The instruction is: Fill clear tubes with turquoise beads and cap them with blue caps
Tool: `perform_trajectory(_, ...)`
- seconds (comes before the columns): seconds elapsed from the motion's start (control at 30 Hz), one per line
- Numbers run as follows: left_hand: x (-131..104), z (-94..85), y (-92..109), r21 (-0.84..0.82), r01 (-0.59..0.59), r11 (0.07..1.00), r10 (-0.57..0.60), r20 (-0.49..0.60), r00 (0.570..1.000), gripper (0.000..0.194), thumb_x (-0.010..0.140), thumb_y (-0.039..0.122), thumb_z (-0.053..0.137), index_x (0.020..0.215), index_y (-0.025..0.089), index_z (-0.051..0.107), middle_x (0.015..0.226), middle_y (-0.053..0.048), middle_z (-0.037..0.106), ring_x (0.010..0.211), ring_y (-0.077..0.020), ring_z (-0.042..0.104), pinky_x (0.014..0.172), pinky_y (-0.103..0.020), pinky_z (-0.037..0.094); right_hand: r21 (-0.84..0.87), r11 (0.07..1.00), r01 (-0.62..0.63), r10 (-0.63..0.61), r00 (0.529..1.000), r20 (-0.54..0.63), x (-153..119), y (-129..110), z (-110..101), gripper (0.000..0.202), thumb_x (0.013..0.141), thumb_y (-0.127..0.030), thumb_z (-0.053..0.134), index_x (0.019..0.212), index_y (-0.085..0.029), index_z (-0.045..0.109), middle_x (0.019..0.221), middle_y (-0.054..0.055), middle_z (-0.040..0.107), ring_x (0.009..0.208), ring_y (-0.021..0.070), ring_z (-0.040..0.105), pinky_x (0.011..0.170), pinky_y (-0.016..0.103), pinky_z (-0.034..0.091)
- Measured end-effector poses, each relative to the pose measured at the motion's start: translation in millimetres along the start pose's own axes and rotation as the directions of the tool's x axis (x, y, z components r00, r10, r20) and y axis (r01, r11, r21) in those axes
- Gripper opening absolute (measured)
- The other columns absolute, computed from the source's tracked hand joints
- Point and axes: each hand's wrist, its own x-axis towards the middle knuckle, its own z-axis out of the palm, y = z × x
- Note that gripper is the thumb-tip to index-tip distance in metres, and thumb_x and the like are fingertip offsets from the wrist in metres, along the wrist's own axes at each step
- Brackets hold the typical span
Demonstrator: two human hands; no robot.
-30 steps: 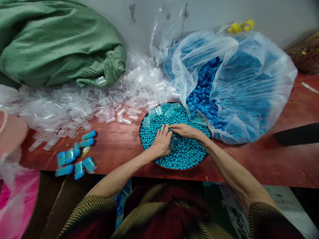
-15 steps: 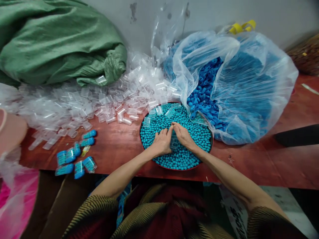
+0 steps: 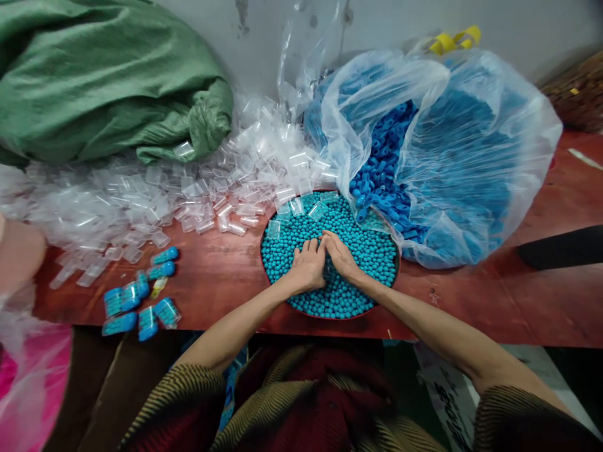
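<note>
A round red-rimmed tray [image 3: 262,256] on the table is filled with small turquoise beads [image 3: 372,263]. Over its middle, my left hand [image 3: 308,267] and my right hand [image 3: 341,256] meet at the fingertips, both cupped and closed around a small clear plastic case [image 3: 328,271]. Much of the case is hidden between the palms and among the beads. Several empty clear cases [image 3: 317,211] lie on the beads at the tray's far side.
Behind the tray spreads a heap of clear cases [image 3: 254,169], with a green sack [image 3: 113,81] above it. A plastic bag [image 3: 452,157] of blue caps [image 3: 386,163] leans at the right rim. Several filled blue-capped cases [image 3: 147,323] lie left, on the red table [image 3: 226,270].
The view has shifted slightly. My hands stay together over the tray, and less of the clear case shows between them.
</note>
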Motion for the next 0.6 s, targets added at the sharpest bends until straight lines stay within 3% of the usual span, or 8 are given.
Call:
perform_trajectory(0.1, 4.5, -4.2, 3.2, -0.017, -0.001, 1.000, 0.001, 0.042, 0.999, 0.106, 0.050, 0.020, 0.070, 0.141, 0.012, 0.014, 0.138, -0.022, 0.033, 0.127, -0.0400, 0.032, 0.098, -0.057, 0.034, 0.049, 0.999, -0.005, 0.000, 0.995, 0.099, -2.3, -0.6, 1.3, 0.073, 0.087, -0.066, 0.025, 0.141, -0.018, 0.030, 0.134, 0.014, 0.049, 0.126, 0.0229, 0.046, 0.108, 0.042, 0.033)
perform_trajectory(0.2, 6.3, -1.5, 1.2, -0.036, -0.017, 0.999, 0.017, 0.005, 1.000, 0.101, 0.053, 0.023, 0.068, 0.140, 0.014, 0.018, 0.133, -0.019, 0.038, 0.123, -0.0381, 0.036, 0.096, -0.056, 0.036, 0.097, 0.995, -0.010, -0.005, 0.989, 0.151, -0.5, -2.0, 0.9, 0.082, 0.084, -0.072, 0.023, 0.146, -0.019, 0.020, 0.141, 0.014, 0.043, 0.130, 0.0230, 0.042, 0.109, 0.044, 0.031)
perform_trajectory(0.3, 4.5, 4.1, -2.6, -0.047, -0.029, 0.998, 0.027, -0.054, 0.998, 0.094, 0.058, 0.024, 0.064, 0.140, 0.017, 0.020, 0.124, -0.016, 0.043, 0.117, -0.0348, 0.042, 0.093, -0.052, 0.040, 0.182, 0.981, -0.068, 0.038, 0.986, 0.162, 3.5, -4.3, -3.3, 0.078, 0.086, -0.070, 0.016, 0.145, -0.019, 0.023, 0.138, 0.014, 0.047, 0.127, 0.0214, 0.046, 0.106, 0.040, 0.037)
perform_trajectory(0.4, -0.6, 4.5, -6.1, -0.096, -0.071, 0.993, 0.058, -0.129, 0.990, 0.096, 0.060, 0.025, 0.063, 0.143, 0.017, 0.015, 0.125, -0.015, 0.041, 0.119, -0.0335, 0.040, 0.096, -0.049, 0.039, 0.265, 0.960, -0.088, 0.076, 0.996, 0.056, 1.9, -7.3, -14.7, 0.068, 0.092, -0.058, 0.005, 0.135, -0.018, 0.037, 0.121, 0.014, 0.059, 0.109, 0.0199, 0.059, 0.093, 0.037, 0.047)
perform_trajectory(0.5, -7.6, -5.0, -13.0, -0.141, -0.147, 0.979, 0.110, -0.243, 0.964, 0.097, 0.061, 0.026, 0.063, 0.144, 0.012, 0.013, 0.129, -0.018, 0.037, 0.122, -0.0330, 0.037, 0.101, -0.047, 0.036, 0.038, 0.998, 0.057, -0.055, 0.997, -0.051, -11.2, -10.2, -28.3, 0.045, 0.094, -0.049, 0.024, 0.104, -0.019, 0.057, 0.094, 0.009, 0.064, 0.087, 0.0194, 0.062, 0.080, 0.034, 0.050)
perform_trajectory(0.57, -12.3, -16.0, -21.9, -0.152, -0.170, 0.974, 0.114, -0.322, 0.940, 0.099, 0.061, 0.027, 0.064, 0.144, 0.011, 0.013, 0.129, -0.018, 0.037, 0.122, -0.0333, 0.037, 0.103, -0.048, 0.034, -0.242, 0.934, 0.263, -0.257, 0.965, 0.055, -24.0, -12.4, -31.2, 0.031, 0.093, -0.039, 0.036, 0.085, -0.019, 0.059, 0.081, 0.007, 0.062, 0.079, 0.0191, 0.058, 0.076, 0.033, 0.047)
perform_trajectory(0.6, -14.5, -22.1, -27.6, -0.154, -0.165, 0.974, 0.100, -0.357, 0.929, 0.099, 0.060, 0.027, 0.065, 0.144, 0.011, 0.014, 0.129, -0.018, 0.038, 0.122, -0.0337, 0.038, 0.104, -0.049, 0.033, -0.349, 0.852, 0.391, -0.354, 0.920, 0.166, -30.1, -13.7, -29.1, 0.028, 0.093, -0.035, 0.038, 0.081, -0.019, 0.059, 0.079, 0.007, 0.061, 0.078, 0.0192, 0.056, 0.076, 0.033, 0.045)
